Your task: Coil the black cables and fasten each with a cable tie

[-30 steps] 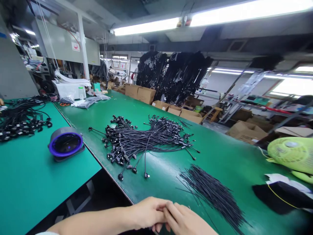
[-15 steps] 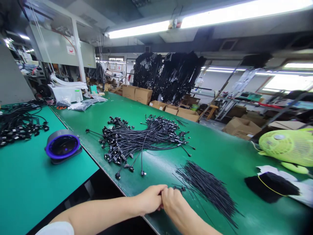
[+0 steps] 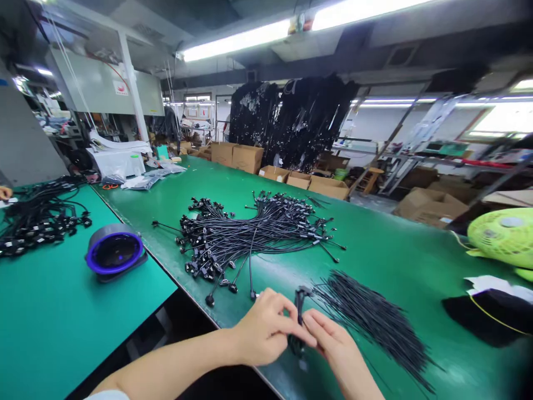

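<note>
A short black cable (image 3: 300, 303) is folded into a small upright bundle between my hands, just above the green table. My left hand (image 3: 268, 328) grips it from the left, thumb and forefinger reaching around its middle. On the other side, my right hand (image 3: 331, 339) pinches at the bundle with its fingertips; any thin strip between them is too small to make out. A heap of black cables with plugs (image 3: 250, 236) lies beyond my hands. Close by my right hand is a pile of thin black ties (image 3: 375, 314).
On the left table stands a round blue-rimmed device (image 3: 114, 253), near more black cables (image 3: 45, 222). A gap separates the two tables. At right are a yellow-green fan (image 3: 502, 239) and a black cloth item (image 3: 487, 316). Cardboard boxes (image 3: 247, 158) line the far edge.
My hands, pressed together before, have risen and parted slightly, bringing the folded cable into view. The view has shifted slightly, and another person's hand now shows at the far left edge.
</note>
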The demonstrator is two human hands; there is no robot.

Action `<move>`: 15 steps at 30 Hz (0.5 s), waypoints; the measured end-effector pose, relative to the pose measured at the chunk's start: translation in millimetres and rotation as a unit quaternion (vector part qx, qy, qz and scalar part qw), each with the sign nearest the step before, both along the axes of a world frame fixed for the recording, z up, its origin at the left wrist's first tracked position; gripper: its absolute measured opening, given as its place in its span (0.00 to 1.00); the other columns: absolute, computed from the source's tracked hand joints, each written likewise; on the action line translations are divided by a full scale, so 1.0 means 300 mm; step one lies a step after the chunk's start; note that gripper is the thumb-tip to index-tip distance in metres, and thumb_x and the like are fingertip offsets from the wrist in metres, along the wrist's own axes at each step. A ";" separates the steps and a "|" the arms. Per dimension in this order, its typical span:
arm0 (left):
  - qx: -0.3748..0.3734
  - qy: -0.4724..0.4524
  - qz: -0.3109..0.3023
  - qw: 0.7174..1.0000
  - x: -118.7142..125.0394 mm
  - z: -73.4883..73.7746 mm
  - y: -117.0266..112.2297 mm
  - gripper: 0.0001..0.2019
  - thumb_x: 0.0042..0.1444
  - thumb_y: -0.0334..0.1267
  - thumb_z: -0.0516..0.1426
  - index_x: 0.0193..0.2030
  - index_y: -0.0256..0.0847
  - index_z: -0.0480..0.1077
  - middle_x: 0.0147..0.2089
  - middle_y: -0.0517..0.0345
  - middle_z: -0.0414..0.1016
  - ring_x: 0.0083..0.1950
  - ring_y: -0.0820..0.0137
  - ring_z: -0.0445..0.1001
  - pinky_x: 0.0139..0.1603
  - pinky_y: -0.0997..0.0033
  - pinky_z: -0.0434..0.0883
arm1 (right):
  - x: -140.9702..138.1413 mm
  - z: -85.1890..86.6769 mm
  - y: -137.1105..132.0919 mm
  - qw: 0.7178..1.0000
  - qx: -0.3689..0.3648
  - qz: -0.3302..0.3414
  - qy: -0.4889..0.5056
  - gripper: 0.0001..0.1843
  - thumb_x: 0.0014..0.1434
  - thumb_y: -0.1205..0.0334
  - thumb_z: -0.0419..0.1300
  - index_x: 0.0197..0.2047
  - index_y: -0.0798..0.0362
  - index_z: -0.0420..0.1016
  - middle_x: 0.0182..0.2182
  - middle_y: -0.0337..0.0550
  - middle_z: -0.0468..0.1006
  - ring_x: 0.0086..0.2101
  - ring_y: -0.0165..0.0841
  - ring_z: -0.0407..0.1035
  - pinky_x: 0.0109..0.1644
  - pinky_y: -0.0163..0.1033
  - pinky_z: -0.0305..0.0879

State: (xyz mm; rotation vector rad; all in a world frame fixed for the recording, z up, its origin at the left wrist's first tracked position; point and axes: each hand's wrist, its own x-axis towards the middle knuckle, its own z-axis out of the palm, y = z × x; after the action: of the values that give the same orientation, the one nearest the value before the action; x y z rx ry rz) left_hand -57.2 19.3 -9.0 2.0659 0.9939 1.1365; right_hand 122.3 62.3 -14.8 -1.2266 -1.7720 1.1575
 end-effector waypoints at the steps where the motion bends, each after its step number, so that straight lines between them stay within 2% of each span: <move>1: 0.003 0.028 -0.028 0.999 0.003 -0.011 -0.009 0.20 0.50 0.25 0.51 0.39 0.47 0.81 0.40 0.54 0.70 0.44 0.65 0.65 0.55 0.62 0.61 | 0.015 0.009 -0.010 0.996 0.075 -0.012 -0.036 0.23 0.60 0.43 0.54 0.23 0.51 0.65 0.19 0.37 0.64 0.22 0.30 0.58 0.25 0.35 0.55; 2: -0.015 0.039 -0.050 0.998 0.009 -0.022 -0.014 0.19 0.50 0.26 0.52 0.39 0.46 0.81 0.38 0.54 0.69 0.42 0.66 0.65 0.54 0.62 0.61 | 0.024 0.021 -0.025 0.983 0.165 -0.025 -0.072 0.21 0.62 0.47 0.53 0.24 0.51 0.67 0.21 0.38 0.67 0.23 0.31 0.61 0.27 0.35 0.57; 3: -0.055 0.030 -0.059 0.996 0.014 -0.033 -0.013 0.17 0.50 0.28 0.52 0.38 0.44 0.81 0.37 0.54 0.68 0.41 0.66 0.66 0.52 0.62 0.62 | 0.026 0.035 -0.045 0.959 0.260 -0.033 -0.109 0.18 0.64 0.52 0.51 0.26 0.51 0.69 0.22 0.39 0.69 0.24 0.32 0.63 0.29 0.35 0.58; 5: -0.183 -0.054 -0.034 0.981 0.018 -0.044 -0.002 0.14 0.53 0.33 0.53 0.39 0.41 0.81 0.35 0.54 0.68 0.39 0.66 0.66 0.48 0.64 0.64 | 0.008 0.057 -0.094 0.885 0.429 -0.011 -0.180 0.15 0.66 0.64 0.47 0.32 0.51 0.72 0.23 0.40 0.71 0.25 0.32 0.64 0.32 0.36 0.57; 7: -0.315 -0.190 0.000 0.930 0.007 -0.033 0.004 0.17 0.59 0.43 0.51 0.41 0.38 0.79 0.33 0.54 0.68 0.36 0.67 0.66 0.43 0.66 0.66 | -0.025 0.062 -0.137 0.820 0.520 0.046 -0.234 0.18 0.66 0.70 0.44 0.32 0.52 0.73 0.22 0.41 0.71 0.25 0.32 0.61 0.32 0.37 0.54; 8: -0.358 -0.251 -0.004 0.899 -0.005 -0.019 0.001 0.22 0.62 0.49 0.48 0.41 0.37 0.79 0.33 0.54 0.68 0.36 0.67 0.67 0.41 0.67 0.66 | -0.041 0.057 -0.151 0.807 0.529 0.075 -0.251 0.19 0.66 0.71 0.44 0.31 0.52 0.72 0.22 0.41 0.70 0.25 0.32 0.60 0.32 0.38 0.53; 9: -0.373 -0.284 -0.013 0.883 -0.017 -0.001 -0.006 0.28 0.63 0.54 0.45 0.38 0.36 0.80 0.34 0.52 0.69 0.36 0.67 0.67 0.41 0.68 0.67 | -0.052 0.047 -0.158 0.809 0.519 0.098 -0.259 0.20 0.67 0.70 0.44 0.29 0.53 0.72 0.22 0.41 0.70 0.24 0.32 0.59 0.32 0.38 0.52; 10: -0.369 -0.288 -0.023 0.883 -0.030 0.019 -0.018 0.32 0.64 0.57 0.43 0.33 0.35 0.80 0.35 0.51 0.70 0.38 0.66 0.68 0.43 0.67 0.67 | -0.058 0.035 -0.159 0.822 0.495 0.111 -0.259 0.20 0.68 0.68 0.44 0.28 0.53 0.71 0.22 0.41 0.70 0.24 0.31 0.58 0.32 0.37 0.52; 12: -0.335 -0.223 -0.024 0.915 -0.047 0.051 -0.050 0.31 0.62 0.57 0.48 0.23 0.36 0.78 0.39 0.49 0.71 0.42 0.65 0.70 0.49 0.67 0.67 | -0.053 0.008 -0.147 0.865 0.421 0.112 -0.249 0.20 0.69 0.65 0.45 0.28 0.52 0.70 0.23 0.40 0.71 0.25 0.31 0.60 0.32 0.36 0.53; 13: -0.308 -0.186 -0.003 0.933 -0.050 0.058 -0.068 0.26 0.61 0.55 0.53 0.23 0.37 0.78 0.42 0.49 0.72 0.45 0.64 0.70 0.52 0.67 0.66 | -0.045 -0.003 -0.139 0.887 0.381 0.102 -0.240 0.19 0.69 0.64 0.45 0.29 0.52 0.70 0.24 0.40 0.71 0.26 0.30 0.61 0.33 0.35 0.53; 15: -0.268 -0.157 0.063 0.948 -0.043 0.044 -0.102 0.13 0.57 0.47 0.61 0.37 0.40 0.80 0.51 0.50 0.71 0.53 0.62 0.69 0.58 0.67 0.64 | -0.030 -0.012 -0.124 0.926 0.303 0.065 -0.216 0.17 0.69 0.62 0.47 0.31 0.52 0.70 0.26 0.41 0.73 0.29 0.31 0.64 0.35 0.35 0.55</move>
State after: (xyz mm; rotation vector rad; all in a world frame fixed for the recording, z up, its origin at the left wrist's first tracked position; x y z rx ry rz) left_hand -70.1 -11.2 4.4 1.3627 1.1308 1.0675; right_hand 113.3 25.1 -18.3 -1.0319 -2.3282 0.3374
